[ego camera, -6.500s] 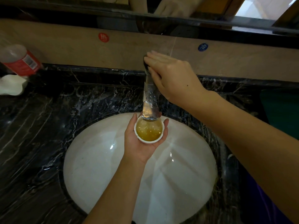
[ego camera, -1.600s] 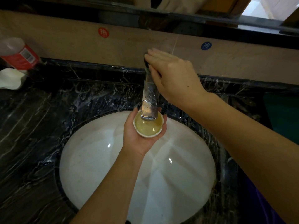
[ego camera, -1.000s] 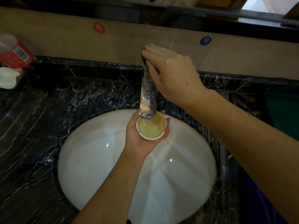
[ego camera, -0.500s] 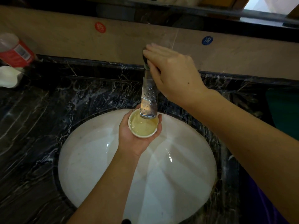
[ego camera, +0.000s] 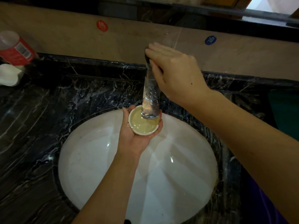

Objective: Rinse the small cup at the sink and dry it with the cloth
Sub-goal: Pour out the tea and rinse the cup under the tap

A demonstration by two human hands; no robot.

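Note:
The small white cup (ego camera: 142, 126) holds pale yellowish liquid and rests in the palm of my left hand (ego camera: 134, 139), right under the chrome faucet spout (ego camera: 150, 102). My left hand cradles it over the back of the white oval sink basin (ego camera: 97, 159). My right hand (ego camera: 174, 73) lies on top of the faucet, fingers wrapped over its dark handle. The cup's far rim is hidden behind the spout. No cloth can be made out with certainty.
Black marble counter (ego camera: 40, 118) surrounds the basin. At the far left stand a red-labelled bottle (ego camera: 14, 49) and a white object (ego camera: 8, 75). A red sticker (ego camera: 102, 25) and a blue sticker (ego camera: 210, 40) mark the beige backsplash. A green patch (ego camera: 284, 110) shows at the right edge.
The liquid in the cup has gone from amber to pale yellow. My left hand has shifted the cup slightly left under the spout. My right hand stays on the faucet.

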